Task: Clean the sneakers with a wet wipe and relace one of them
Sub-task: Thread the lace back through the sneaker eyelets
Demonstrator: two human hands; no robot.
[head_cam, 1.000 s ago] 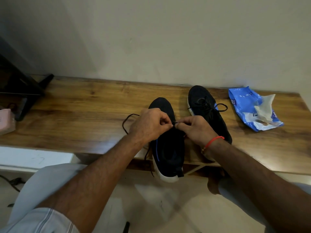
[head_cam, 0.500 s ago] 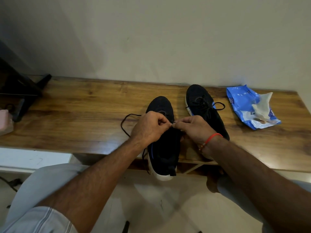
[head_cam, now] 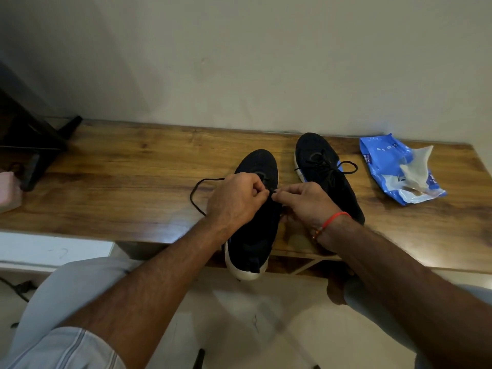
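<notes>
A glossy wood-grain desk (head_cam: 127,187) stands against a plain pale wall. The near black knit sneaker (head_cam: 253,235) overhangs its front edge; both grips, left hand (head_cam: 235,201) and right hand (head_cam: 306,202), pinch its thin black lace (head_cam: 197,193). The second sneaker (head_cam: 323,169) lies beside a crinkled blue wipes pack (head_cam: 386,166).

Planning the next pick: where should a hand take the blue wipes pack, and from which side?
Grip the wipes pack by its flat blue far-left end, coming from above. It lies flat on the table; a loose wipe sticks out mid-pack, and that end is clear of it.
</notes>
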